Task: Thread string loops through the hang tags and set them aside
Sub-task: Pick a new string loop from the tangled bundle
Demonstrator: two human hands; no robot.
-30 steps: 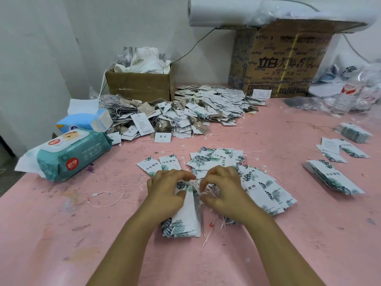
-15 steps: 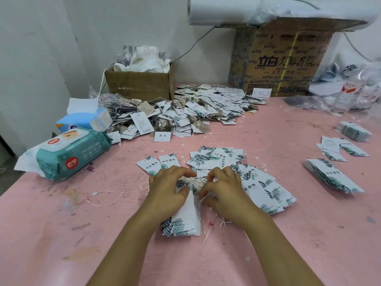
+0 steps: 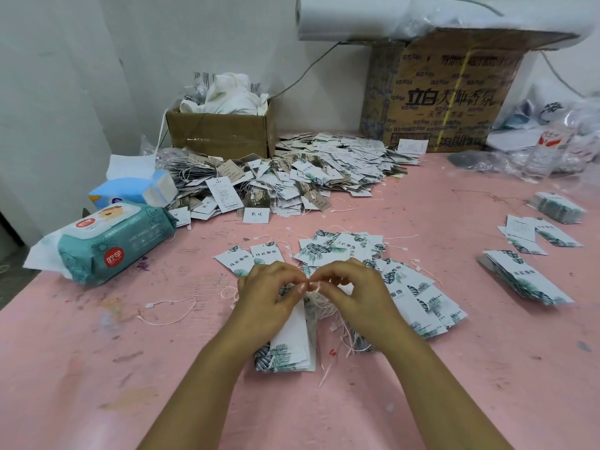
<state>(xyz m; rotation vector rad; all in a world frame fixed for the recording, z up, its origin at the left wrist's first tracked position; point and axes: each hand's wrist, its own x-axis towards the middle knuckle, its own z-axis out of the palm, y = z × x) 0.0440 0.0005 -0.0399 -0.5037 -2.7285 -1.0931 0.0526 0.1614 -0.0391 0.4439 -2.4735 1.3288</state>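
Step in hand, as judged: feeding one string loop through the hole of the top tag.

Hands: the left hand and the right hand are meeting tip to tip at the near middle of the pink surface. Both are pinching the thin pale string between curled fingers. The tag's hole is hiding behind the fingers, so whether the loop is through cannot be told.

Method, as judged: the left palm is resting on the stack of hang tags, and it should be pinning that stack flat so only the top card lifts. The right hand should be drawing a single strand clear, because the bundle of strings is lying tangled just right of the stack and a snag is looking likely. A slow, straight pull is looking safest for the punched card.

Condition of the tags: they are showing as narrow white cards with a green leaf print at the near end, with edges squared and no creasing visible. More of the same are fanning out right of the right hand. A heap of strung tags is lying far, in front of a cardboard box. A loose string is lying apart to the left
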